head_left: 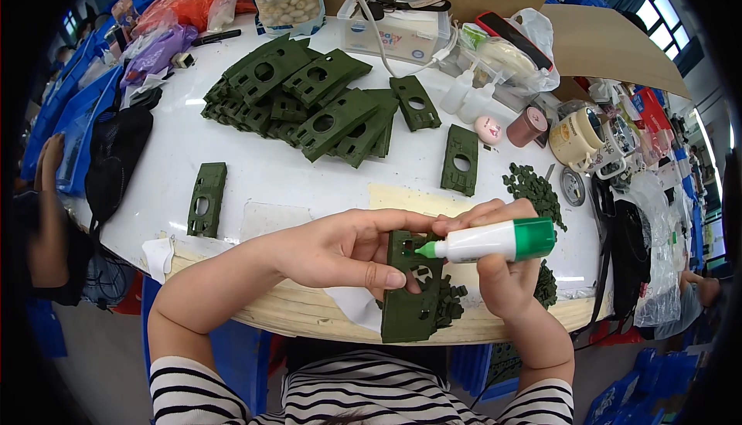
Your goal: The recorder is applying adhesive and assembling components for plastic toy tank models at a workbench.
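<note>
My left hand (344, 251) grips a dark green plastic tank hull piece (407, 313) near the table's front edge, thumb on top and fingers along its far end. In my right hand (506, 282) is a white glue bottle (481, 242) with a green base, lying almost level. Its green nozzle points left, at or just above a small square opening in the hull piece; whether it touches I cannot tell. Small green parts (450, 305) lie in a heap beside the piece, partly hidden by it.
A pile of green hull pieces (325, 120) fills the far middle. Single hull pieces lie at left (206, 199) and right (461, 160). More small parts (537, 193) are heaped at right. Dropper bottles (475, 100), a cream mug (576, 139) and a clear plastic box (394, 35) stand behind.
</note>
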{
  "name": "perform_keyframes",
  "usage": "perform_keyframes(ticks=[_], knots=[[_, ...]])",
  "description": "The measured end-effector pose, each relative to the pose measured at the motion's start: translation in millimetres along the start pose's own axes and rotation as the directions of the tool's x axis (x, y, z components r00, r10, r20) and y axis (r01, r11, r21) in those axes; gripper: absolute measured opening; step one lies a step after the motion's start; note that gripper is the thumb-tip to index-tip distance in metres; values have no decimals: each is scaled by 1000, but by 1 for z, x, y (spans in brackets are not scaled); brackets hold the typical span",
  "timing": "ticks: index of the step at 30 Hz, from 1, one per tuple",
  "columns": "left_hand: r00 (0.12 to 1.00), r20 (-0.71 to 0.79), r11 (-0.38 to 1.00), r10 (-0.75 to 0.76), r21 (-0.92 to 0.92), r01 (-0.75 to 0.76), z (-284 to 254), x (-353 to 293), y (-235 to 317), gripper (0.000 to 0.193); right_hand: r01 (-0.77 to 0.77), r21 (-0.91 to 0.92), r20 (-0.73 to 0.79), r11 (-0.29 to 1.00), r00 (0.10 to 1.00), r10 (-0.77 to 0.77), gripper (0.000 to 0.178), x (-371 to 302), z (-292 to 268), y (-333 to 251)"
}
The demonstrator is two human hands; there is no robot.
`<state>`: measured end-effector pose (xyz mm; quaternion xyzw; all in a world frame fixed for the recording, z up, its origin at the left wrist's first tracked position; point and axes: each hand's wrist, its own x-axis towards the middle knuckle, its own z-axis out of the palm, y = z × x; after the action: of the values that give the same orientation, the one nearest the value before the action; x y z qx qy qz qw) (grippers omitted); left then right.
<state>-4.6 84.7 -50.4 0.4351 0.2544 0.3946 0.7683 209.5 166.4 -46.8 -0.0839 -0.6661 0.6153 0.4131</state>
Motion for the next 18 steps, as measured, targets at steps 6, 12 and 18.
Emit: perform_keyframes(ticks=[6, 12, 18], knots=[[1000, -9, 1000, 19, 13, -19, 3, 0, 7, 64, -21, -16, -75, 1000, 997, 20, 36, 5, -13, -4], [999, -20, 999, 38, 32, -37, 4, 0, 9, 64, 41, -147, -1, 988, 999, -41, 35, 6, -16, -5], [999, -16, 999, 40, 37, -39, 4, 0, 9, 64, 63, -181, 20, 981, 998, -61, 31, 6, -17, -4]])
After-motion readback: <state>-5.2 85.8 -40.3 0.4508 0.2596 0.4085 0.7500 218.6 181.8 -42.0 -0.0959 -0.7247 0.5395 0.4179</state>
